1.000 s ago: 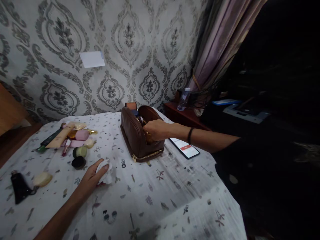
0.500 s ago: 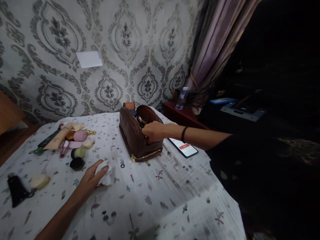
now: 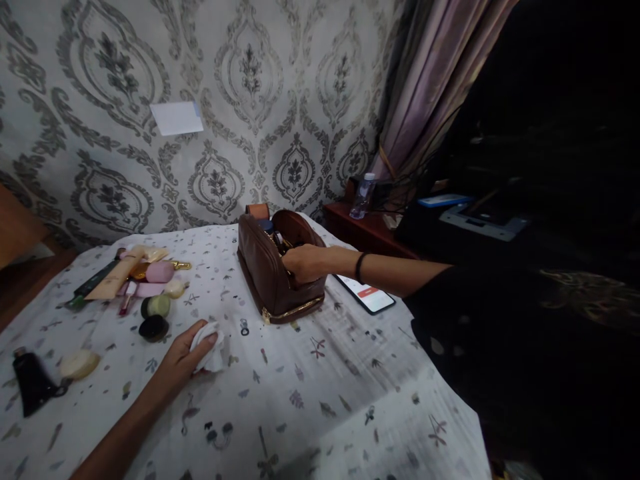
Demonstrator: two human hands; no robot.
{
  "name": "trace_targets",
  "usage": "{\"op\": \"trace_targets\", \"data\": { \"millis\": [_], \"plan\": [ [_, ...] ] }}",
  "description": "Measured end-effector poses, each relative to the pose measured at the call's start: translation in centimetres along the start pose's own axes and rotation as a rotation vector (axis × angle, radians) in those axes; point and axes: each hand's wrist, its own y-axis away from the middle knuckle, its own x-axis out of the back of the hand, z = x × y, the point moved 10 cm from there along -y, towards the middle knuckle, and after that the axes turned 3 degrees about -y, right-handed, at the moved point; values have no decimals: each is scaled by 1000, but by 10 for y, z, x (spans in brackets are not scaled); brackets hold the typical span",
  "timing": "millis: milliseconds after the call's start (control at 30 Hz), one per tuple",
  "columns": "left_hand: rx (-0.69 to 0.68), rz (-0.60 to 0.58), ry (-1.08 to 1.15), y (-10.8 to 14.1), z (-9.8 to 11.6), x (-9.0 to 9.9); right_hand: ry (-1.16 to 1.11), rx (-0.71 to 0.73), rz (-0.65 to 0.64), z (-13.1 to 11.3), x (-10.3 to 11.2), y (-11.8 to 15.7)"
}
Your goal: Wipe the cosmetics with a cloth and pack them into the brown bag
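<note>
A brown toiletry bag (image 3: 265, 270) stands unzipped on the patterned white cloth (image 3: 280, 413), several items showing in its mouth. My right hand (image 3: 305, 262) reaches in over its near right side; the fingers are curled down inside, and whatever they may grip is hidden. Lower left, my left hand (image 3: 187, 350) is closed around a crumpled white tissue (image 3: 213, 353) and rests on the cloth. Just beyond that hand lie a black round lid (image 3: 153, 328) and a small green-sided jar (image 3: 156, 307).
Cosmetic tubes (image 3: 116, 277) and a pink egg-shaped item (image 3: 160, 271) are heaped at left. Nearer are a black tube (image 3: 33, 383) and a cream oval piece (image 3: 80, 364). A phone (image 3: 367, 293) lies right of the bag. A clear bottle (image 3: 363, 197) stands on a red-brown table behind.
My right forearm and sleeve have shifted slightly left, the hand staying in the bag. My left hand keeps the tissue in the same place.
</note>
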Motion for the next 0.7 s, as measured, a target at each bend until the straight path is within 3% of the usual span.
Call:
{"op": "trace_targets", "data": {
  "millis": [300, 433, 700],
  "plan": [
    [-54, -7, -29, 1, 7, -1, 47, 23, 17, -1, -2, -1],
    [-21, 8, -31, -1, 1, 2, 76, -10, 26, 0, -3, 0],
    [-87, -110, -70, -5, 1, -3, 61, -43, 64, 4, -10, -11]
  ]
}}
